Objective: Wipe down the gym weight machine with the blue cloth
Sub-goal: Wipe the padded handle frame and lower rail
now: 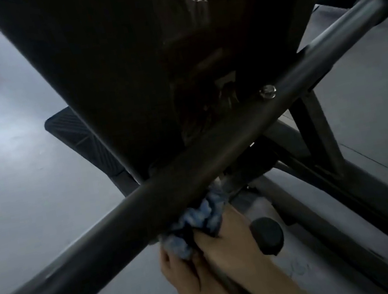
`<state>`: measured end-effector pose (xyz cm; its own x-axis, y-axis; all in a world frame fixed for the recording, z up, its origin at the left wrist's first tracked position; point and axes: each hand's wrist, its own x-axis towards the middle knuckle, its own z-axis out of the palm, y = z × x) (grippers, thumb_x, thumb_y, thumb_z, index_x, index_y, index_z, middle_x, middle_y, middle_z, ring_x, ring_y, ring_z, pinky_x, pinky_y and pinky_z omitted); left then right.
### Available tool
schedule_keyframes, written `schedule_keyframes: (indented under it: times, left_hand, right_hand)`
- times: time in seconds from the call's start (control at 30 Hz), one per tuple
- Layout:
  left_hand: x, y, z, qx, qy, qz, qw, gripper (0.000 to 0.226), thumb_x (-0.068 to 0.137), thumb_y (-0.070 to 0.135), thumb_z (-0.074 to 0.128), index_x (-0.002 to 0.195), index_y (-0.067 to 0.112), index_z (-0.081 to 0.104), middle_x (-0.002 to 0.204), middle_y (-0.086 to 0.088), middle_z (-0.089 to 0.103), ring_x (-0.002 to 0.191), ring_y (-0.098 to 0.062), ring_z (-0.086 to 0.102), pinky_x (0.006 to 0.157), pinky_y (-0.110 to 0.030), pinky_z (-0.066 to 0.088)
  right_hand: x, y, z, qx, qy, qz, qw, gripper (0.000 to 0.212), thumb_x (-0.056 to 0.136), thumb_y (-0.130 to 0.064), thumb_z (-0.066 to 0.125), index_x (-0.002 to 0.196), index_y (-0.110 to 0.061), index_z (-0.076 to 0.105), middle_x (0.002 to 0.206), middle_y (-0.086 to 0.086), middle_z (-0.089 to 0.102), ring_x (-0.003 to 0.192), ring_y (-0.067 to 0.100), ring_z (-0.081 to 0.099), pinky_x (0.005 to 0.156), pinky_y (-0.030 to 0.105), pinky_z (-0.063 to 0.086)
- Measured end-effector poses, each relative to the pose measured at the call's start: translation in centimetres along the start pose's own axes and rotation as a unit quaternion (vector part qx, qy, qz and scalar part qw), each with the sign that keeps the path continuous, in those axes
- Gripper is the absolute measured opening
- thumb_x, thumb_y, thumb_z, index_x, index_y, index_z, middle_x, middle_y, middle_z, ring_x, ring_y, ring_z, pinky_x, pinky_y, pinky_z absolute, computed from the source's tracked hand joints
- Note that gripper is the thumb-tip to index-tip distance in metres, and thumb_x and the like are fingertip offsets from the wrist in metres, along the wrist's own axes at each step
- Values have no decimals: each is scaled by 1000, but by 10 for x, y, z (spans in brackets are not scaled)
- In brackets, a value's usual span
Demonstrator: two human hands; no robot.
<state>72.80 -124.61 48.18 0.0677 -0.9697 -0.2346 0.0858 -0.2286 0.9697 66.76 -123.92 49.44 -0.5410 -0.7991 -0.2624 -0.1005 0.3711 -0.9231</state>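
Note:
A thick black bar (192, 170) of the weight machine runs diagonally from lower left to upper right across the view. Just under it, a bunched blue cloth (200, 219) wraps a lower metal tube of the machine. My left hand (181, 271) grips the cloth from below. My right hand (230, 241) holds the cloth on its right side, fingers curled round it. The black bar hides the cloth's upper edge and my fingertips. A large black padded panel (127, 68) rises above.
A black knob (268, 235) sticks out just right of my right hand. A black ribbed footplate (73, 131) sits at left above the grey floor (14, 191). Grey frame struts (314, 130) run down the right side. A bolt (267, 91) sits on the bar.

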Motion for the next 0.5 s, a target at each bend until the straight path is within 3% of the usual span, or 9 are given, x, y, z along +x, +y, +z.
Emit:
schedule_keyframes:
  times: [0.03, 0.1, 0.17, 0.23, 0.3, 0.33, 0.4, 0.5]
  left_hand:
    - [9, -3, -4, 33, -20, 0, 999, 28, 98, 3, 40, 117, 20, 53, 117, -4, 58, 89, 9, 59, 81, -10, 47]
    - [25, 1, -10, 129, -94, 31, 987, 21, 96, 22, 45, 103, 38, 57, 113, -2, 59, 98, -8, 60, 87, -31, 49]
    - [37, 6, -9, 208, -128, 25, 969, 17, 86, 34, 41, 81, 38, 57, 99, 2, 62, 90, -14, 59, 86, -42, 49]
    - [32, 14, -2, 199, -144, 27, 969, 19, 94, 25, 43, 84, 37, 54, 94, 17, 56, 91, -5, 55, 95, -39, 45]
    - [21, 19, 3, 147, -159, -14, 976, 26, 96, 9, 43, 108, 29, 55, 100, 30, 44, 99, 5, 50, 102, -25, 39]
    - [17, 20, 6, 117, -161, -32, 979, 31, 96, 5, 42, 120, 23, 52, 103, 32, 42, 99, 11, 49, 99, -16, 39]
    - [12, 21, 7, 97, -165, -34, 981, 37, 96, 2, 42, 127, 20, 48, 108, 33, 41, 99, 16, 50, 96, -10, 41]
    - [10, 23, 3, 163, -196, 21, 967, 41, 95, 3, 43, 133, 20, 44, 129, 28, 37, 116, -4, 49, 103, -25, 39]
  right_hand:
    - [0, -1, 7, 14, 8, 7, 1000, 23, 88, -17, 62, 107, -25, 53, 90, -19, 54, 76, -14, 51, 66, 0, 39]
    - [1, -2, 13, 73, 23, 33, 997, 37, 89, -15, 62, 122, -22, 48, 95, -22, 52, 79, -20, 47, 68, -6, 37]
    - [6, -5, 11, 131, 30, 32, 990, 34, 89, -11, 61, 121, -18, 52, 95, -18, 56, 82, -13, 52, 70, -3, 41]
    - [11, -10, 5, 171, 16, 25, 985, 22, 89, -5, 58, 99, -25, 58, 86, -11, 60, 81, -3, 59, 76, 10, 47]
    - [12, -13, 1, 190, 2, 21, 982, 24, 87, 1, 52, 80, -21, 56, 74, 0, 58, 74, 7, 59, 78, 26, 48]
    - [11, -16, -2, 175, 0, 34, 984, 21, 89, 3, 49, 83, -15, 58, 76, 6, 59, 73, 7, 59, 77, 29, 49]
    - [7, -20, -5, 143, -1, 51, 988, 19, 92, 2, 46, 93, -12, 59, 88, 5, 63, 79, -1, 59, 77, 20, 50]
    - [0, -20, -7, 135, 9, 48, 990, 31, 93, 2, 43, 92, -24, 59, 85, -9, 62, 76, -8, 58, 69, 6, 47]
